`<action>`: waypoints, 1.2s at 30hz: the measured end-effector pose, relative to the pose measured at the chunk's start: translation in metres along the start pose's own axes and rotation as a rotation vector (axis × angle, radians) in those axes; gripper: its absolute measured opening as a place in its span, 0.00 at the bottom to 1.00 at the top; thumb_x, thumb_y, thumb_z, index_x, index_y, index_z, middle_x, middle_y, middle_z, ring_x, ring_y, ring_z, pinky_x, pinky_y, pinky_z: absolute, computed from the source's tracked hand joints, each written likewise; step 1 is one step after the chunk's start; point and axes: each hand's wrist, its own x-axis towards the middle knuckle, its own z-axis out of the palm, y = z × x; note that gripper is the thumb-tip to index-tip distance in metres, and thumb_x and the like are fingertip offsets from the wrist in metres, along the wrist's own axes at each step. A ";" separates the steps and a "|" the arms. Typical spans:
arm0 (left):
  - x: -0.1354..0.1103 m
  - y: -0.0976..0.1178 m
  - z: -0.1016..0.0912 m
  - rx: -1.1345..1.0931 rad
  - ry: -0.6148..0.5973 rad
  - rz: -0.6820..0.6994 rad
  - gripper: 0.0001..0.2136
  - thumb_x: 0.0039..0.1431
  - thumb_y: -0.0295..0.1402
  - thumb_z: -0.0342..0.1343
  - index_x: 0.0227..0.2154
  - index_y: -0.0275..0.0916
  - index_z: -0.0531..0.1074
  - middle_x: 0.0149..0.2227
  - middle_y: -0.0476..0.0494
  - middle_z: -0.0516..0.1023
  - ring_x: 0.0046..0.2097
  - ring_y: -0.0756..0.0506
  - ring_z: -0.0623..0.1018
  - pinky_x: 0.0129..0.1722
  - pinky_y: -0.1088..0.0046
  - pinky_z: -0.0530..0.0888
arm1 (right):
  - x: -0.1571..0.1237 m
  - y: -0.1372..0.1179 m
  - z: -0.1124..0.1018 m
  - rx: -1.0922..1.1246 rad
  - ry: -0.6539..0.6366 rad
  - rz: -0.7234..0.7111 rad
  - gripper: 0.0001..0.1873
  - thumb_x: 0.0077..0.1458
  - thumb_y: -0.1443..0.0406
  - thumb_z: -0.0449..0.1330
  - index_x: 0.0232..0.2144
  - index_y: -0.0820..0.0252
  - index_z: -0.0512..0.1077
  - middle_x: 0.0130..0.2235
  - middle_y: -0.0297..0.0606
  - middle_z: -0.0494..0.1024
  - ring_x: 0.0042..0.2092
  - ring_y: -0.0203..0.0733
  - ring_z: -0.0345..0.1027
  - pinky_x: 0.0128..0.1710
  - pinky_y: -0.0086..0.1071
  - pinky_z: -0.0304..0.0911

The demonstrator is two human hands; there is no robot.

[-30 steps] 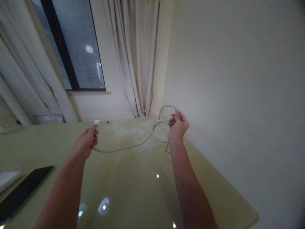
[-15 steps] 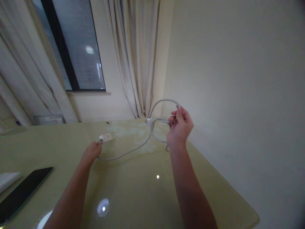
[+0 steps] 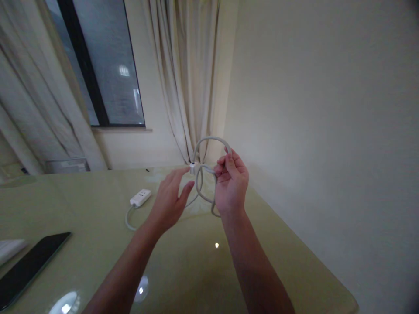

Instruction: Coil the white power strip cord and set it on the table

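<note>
My right hand (image 3: 231, 181) grips a looped white cable (image 3: 212, 138), pinching it between thumb and fingers above the table. The cable's white plug (image 3: 193, 168) hangs at the left of the loops, close to my left fingertips. My left hand (image 3: 172, 198) is open, fingers stretched toward the plug and thumb apart; whether a fingertip touches the plug I cannot tell. On the table to the left lies the cable's white socket block (image 3: 140, 198), with a bend of cable coming out of its near end. Part of the cable is hidden behind my left hand and forearm.
A black flat device (image 3: 34, 266) lies on the glossy greenish table (image 3: 183, 270) at the left, beside a white object (image 3: 11, 249). Beyond the far edge hang curtains (image 3: 186, 87) by a window. A bare wall (image 3: 310, 131) borders the right edge.
My left hand has let go of the cable near the socket block and moved right, toward the plug. My right hand has shifted slightly left with the loops. The socket block now lies turned.
</note>
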 end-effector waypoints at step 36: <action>0.002 -0.034 -0.029 0.132 0.305 -0.248 0.15 0.70 0.45 0.52 0.36 0.41 0.78 0.31 0.46 0.82 0.32 0.45 0.78 0.33 0.71 0.66 | 0.042 -0.019 -0.043 0.339 0.008 -0.114 0.31 0.71 0.48 0.56 0.22 0.55 0.51 0.15 0.19 0.44 0.18 0.32 0.31 0.17 0.26 0.43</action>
